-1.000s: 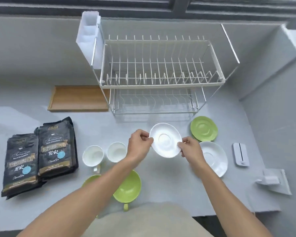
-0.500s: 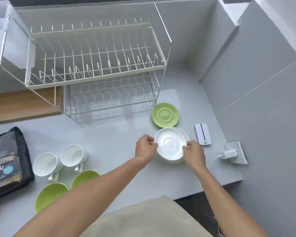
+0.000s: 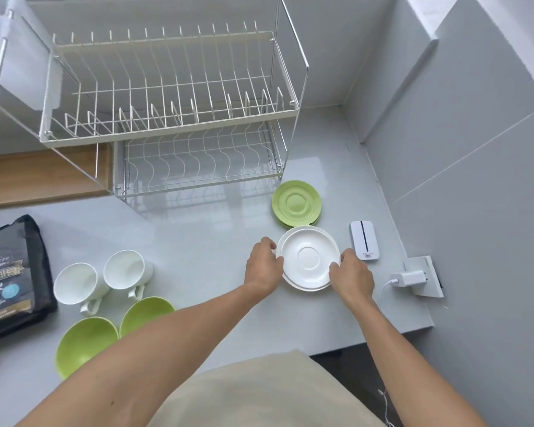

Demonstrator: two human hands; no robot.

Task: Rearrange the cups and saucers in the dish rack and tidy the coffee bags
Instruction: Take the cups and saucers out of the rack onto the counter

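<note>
A white saucer [image 3: 309, 257] lies stacked on a second white saucer on the counter. My left hand [image 3: 264, 265] grips its left rim and my right hand [image 3: 350, 277] grips its right rim. Just behind sits a green saucer stack [image 3: 296, 203]. The two-tier wire dish rack [image 3: 173, 118] stands at the back with both tiers bare. Two white cups [image 3: 102, 277] and two green cups [image 3: 111, 334] sit at the left front. A black coffee bag [image 3: 11, 278] lies at the far left, partly cut off.
A wooden tray [image 3: 47, 177] lies left of the rack. A white handheld device [image 3: 364, 240] lies right of the saucers. A charger plugged into a socket [image 3: 413, 278] sits near the counter's right edge. Walls close the right side.
Both hands carried the white saucer to the right and lowered it onto the other white saucer. The view swung right, so the coffee bags slid to the frame's left edge.
</note>
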